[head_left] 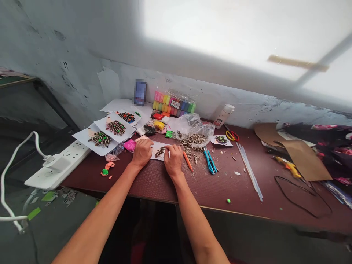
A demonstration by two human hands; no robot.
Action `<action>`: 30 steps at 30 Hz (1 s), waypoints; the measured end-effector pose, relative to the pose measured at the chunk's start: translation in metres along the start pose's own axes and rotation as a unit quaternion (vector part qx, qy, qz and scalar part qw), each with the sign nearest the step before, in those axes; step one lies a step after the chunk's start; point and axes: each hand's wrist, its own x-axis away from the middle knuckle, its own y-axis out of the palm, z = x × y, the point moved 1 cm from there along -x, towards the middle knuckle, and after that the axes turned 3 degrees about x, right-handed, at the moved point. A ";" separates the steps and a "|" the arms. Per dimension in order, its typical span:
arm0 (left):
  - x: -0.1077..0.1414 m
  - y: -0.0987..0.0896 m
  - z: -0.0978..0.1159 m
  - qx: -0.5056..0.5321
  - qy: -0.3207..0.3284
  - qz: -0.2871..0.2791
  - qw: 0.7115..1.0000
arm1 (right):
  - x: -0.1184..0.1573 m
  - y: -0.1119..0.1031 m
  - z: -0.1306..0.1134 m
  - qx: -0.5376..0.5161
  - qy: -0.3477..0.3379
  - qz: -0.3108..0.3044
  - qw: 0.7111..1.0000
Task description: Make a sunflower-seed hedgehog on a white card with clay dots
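Observation:
Between my hands a white card (156,157) lies on the table, bearing a small cluster of striped sunflower seeds (160,152). My left hand (142,153) is closed at the card's left side, fingers curled over that edge. On the right, my right hand (173,160) has its fingers pinched together beside the seeds; whatever they hold is too small to make out. A heap of loose sunflower seeds (194,140) spreads just beyond my right hand. Close to it lie an orange pen-like tool (187,160) and a blue utility knife (210,161).
Finished-looking seed cards (100,138) overlap at left, near a white power strip (62,163). Colourful clay packs (174,104) stand against the wall. Rightward are a white bottle (224,116), scissors (232,135), glue sticks (249,171) and a yellow glue gun (291,168) with its cable.

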 end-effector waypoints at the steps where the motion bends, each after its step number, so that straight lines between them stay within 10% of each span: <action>1: 0.000 0.000 0.000 -0.001 0.001 -0.001 1.000 | 0.000 -0.001 0.000 0.000 -0.003 0.004 1.000; 30: 0.006 0.000 -0.003 0.036 0.035 -0.014 0.999 | 0.003 -0.007 -0.005 0.051 0.019 -0.062 0.997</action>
